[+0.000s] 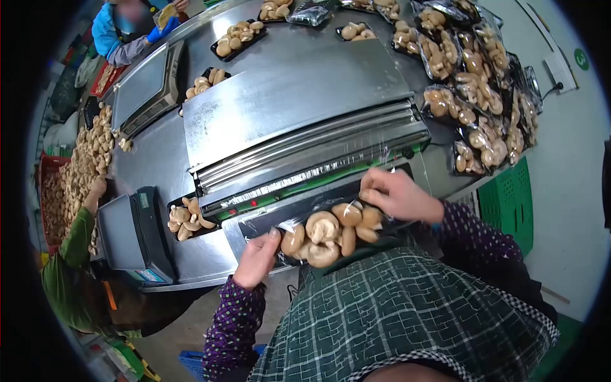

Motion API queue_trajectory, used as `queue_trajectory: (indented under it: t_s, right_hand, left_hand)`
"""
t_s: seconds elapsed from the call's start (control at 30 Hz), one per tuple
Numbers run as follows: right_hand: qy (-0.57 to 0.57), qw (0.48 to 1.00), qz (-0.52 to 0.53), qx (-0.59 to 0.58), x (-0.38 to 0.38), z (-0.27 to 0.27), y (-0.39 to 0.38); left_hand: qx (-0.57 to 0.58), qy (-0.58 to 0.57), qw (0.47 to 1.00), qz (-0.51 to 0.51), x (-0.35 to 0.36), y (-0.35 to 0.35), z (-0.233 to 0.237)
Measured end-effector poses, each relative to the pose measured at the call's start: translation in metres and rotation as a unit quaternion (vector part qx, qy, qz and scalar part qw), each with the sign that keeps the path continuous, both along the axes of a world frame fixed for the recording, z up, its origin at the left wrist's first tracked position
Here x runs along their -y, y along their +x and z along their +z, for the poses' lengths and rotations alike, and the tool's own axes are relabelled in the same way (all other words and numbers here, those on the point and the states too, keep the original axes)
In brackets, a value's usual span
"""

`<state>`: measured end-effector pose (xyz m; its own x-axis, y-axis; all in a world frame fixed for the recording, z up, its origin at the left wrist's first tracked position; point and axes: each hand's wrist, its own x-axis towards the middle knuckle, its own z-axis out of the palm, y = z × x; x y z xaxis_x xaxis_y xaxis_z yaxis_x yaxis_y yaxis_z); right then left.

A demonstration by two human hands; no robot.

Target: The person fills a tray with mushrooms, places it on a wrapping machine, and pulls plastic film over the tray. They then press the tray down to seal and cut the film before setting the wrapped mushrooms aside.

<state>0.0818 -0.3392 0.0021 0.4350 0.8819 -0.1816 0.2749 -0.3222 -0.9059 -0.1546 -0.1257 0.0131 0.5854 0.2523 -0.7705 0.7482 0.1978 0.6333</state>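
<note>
Steel counter (159,165) runs from near left to far right, with a film wrapper (299,121) in the middle and its film (305,177) along the near edge.

Tray (331,232) of mushrooms sits at the near edge of the wrapper, just in front of the person's apron (407,305), tilted, and covered in clear film.

- Left hand (258,258): closed on the tray's near-left end, thumb up against the mushrooms, fingers curled underneath.
- Right hand (398,194): closed on the tray's far-right end, fingers bent over the edge and pinching there. Can't tell how much is film and how much is tray.

Around it:
- Open tray (184,219) of mushrooms just left of the wrapper, touching its side.
- Scale (133,232) near left, beside that open tray. Second scale (149,86) far left.
- More open trays (238,37) on the far side of the counter.
- Pile of wrapped trays (477,83) at far right, overlapping each other.
- Loose mushrooms (86,162) heaped along the left edge, with a red crate (46,184) beside them.
- Green crate (506,200) at right, below the counter.

Other people:
- One in a green sleeve (70,251) at near left, hand (97,190) in the loose heap.
- One in a blue sleeve (105,28) at far left, with blue gloves (167,27) on something I can't make out.
</note>
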Motion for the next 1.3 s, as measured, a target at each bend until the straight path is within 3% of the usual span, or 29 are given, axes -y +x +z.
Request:
queue_trajectory:
  t_s: [0.03,0.07,0.1,0.17,0.23,0.33,0.37,0.43,0.47,0.5,0.57,0.63,0.67,0.7,0.73,0.77,0.87,0.9,0.93,0.97,1.03,1.07,1.1,1.13,1.17,1.2,1.23,1.27,1.3]
  right_hand:
    - [-0.080,0.987,-0.034,-0.136,0.004,-0.005,0.007]
    - [-0.108,0.973,-0.066,-0.195,0.015,-0.014,0.016]
    - [-0.108,0.973,-0.071,-0.193,0.020,-0.018,0.014]
    - [-0.056,0.957,-0.126,-0.257,0.032,-0.026,0.004]
    - [-0.027,0.958,-0.141,-0.248,0.038,-0.034,-0.005]
    - [0.063,0.934,-0.270,-0.223,0.042,-0.048,-0.023]
    - [0.064,0.935,-0.268,-0.224,0.038,-0.056,-0.028]
    - [0.127,0.937,-0.324,0.006,0.029,-0.065,-0.038]
    - [0.131,0.932,-0.309,0.140,0.023,-0.063,-0.036]
    - [0.153,0.917,-0.323,0.175,0.016,-0.066,-0.035]
    - [0.106,0.921,-0.350,0.133,0.002,-0.064,-0.036]
    - [0.126,0.920,-0.341,0.147,0.005,-0.066,-0.033]
    - [0.089,0.928,-0.358,0.051,0.014,-0.059,-0.033]
    - [0.052,0.925,-0.372,-0.046,0.024,-0.052,-0.032]
    - [0.061,0.941,-0.330,0.046,0.043,-0.047,-0.038]
    - [0.019,0.943,-0.333,-0.006,0.064,-0.044,-0.048]
    - [-0.073,0.930,-0.328,-0.149,0.116,-0.059,-0.078]
    - [-0.133,0.908,-0.324,-0.232,0.122,-0.076,-0.086]
    - [-0.187,0.878,-0.315,-0.310,0.124,-0.093,-0.090]
    - [-0.201,0.842,-0.310,-0.394,0.115,-0.107,-0.094]
    - [-0.178,0.879,-0.205,-0.393,0.101,-0.141,-0.106]
    - [-0.111,0.857,-0.202,-0.461,0.106,-0.147,-0.115]
    - [-0.041,0.828,-0.196,-0.523,0.103,-0.136,-0.119]
    - [0.010,0.588,-0.111,-0.801,0.104,-0.121,-0.108]
    - [0.035,0.539,-0.090,-0.837,0.109,-0.127,-0.113]
    - [-0.029,0.734,-0.134,-0.665,0.084,-0.091,-0.113]
    - [0.006,0.658,-0.070,-0.750,0.079,-0.046,-0.106]
    - [0.022,0.789,0.078,-0.609,0.091,-0.144,-0.118]
    - [0.064,0.840,0.164,-0.513,0.069,-0.095,-0.119]
  left_hand:
    - [0.109,0.079,0.991,0.027,0.002,-0.005,-0.013]
    - [0.121,0.140,0.974,0.131,0.000,-0.011,-0.013]
    - [0.130,0.197,0.943,0.234,0.000,-0.014,-0.010]
    - [0.184,0.294,0.895,0.281,-0.024,-0.038,-0.033]
    - [0.193,0.252,0.924,0.212,-0.009,-0.042,-0.029]
    - [0.269,0.387,0.876,0.106,0.000,-0.049,-0.056]
    - [0.271,0.361,0.879,0.152,0.002,-0.050,-0.064]
    - [0.314,0.318,0.856,0.260,0.015,-0.036,-0.061]
    - [0.315,0.315,0.857,0.258,0.022,-0.029,-0.055]
    - [0.333,0.265,0.836,0.347,0.028,-0.023,-0.046]
    - [0.300,0.197,0.786,0.504,0.028,-0.020,-0.048]
    - [0.304,0.131,0.786,0.523,0.030,-0.028,-0.031]
    - [0.279,0.173,0.779,0.534,0.027,-0.038,-0.029]
    - [0.264,0.187,0.789,0.522,0.031,-0.049,-0.013]
    - [0.217,0.172,0.824,0.494,0.032,-0.070,-0.009]
    - [0.165,0.154,0.857,0.463,0.034,-0.094,-0.009]
    - [-0.043,0.139,0.926,0.349,0.058,-0.126,-0.047]
    - [-0.060,0.068,0.956,0.279,0.062,-0.144,-0.091]
    - [-0.025,0.105,0.979,0.172,0.072,-0.151,-0.143]
    - [0.021,0.115,0.991,0.069,0.087,-0.122,-0.152]
    - [0.138,0.115,0.984,-0.015,0.109,-0.074,-0.167]
    - [0.189,0.114,0.975,-0.038,0.115,-0.049,-0.161]
    - [0.243,0.118,0.961,-0.054,0.120,-0.033,-0.145]
    - [0.301,0.131,0.943,-0.060,0.123,-0.020,-0.122]
    - [0.357,0.150,0.920,-0.064,0.123,-0.010,-0.099]
    - [0.407,0.171,0.895,-0.063,0.121,-0.001,-0.078]
    - [0.447,0.192,0.872,-0.059,0.119,0.010,-0.060]
    - [0.484,0.210,0.848,-0.055,0.116,0.019,-0.042]
    - [0.514,0.221,0.828,-0.052,0.111,0.030,-0.027]
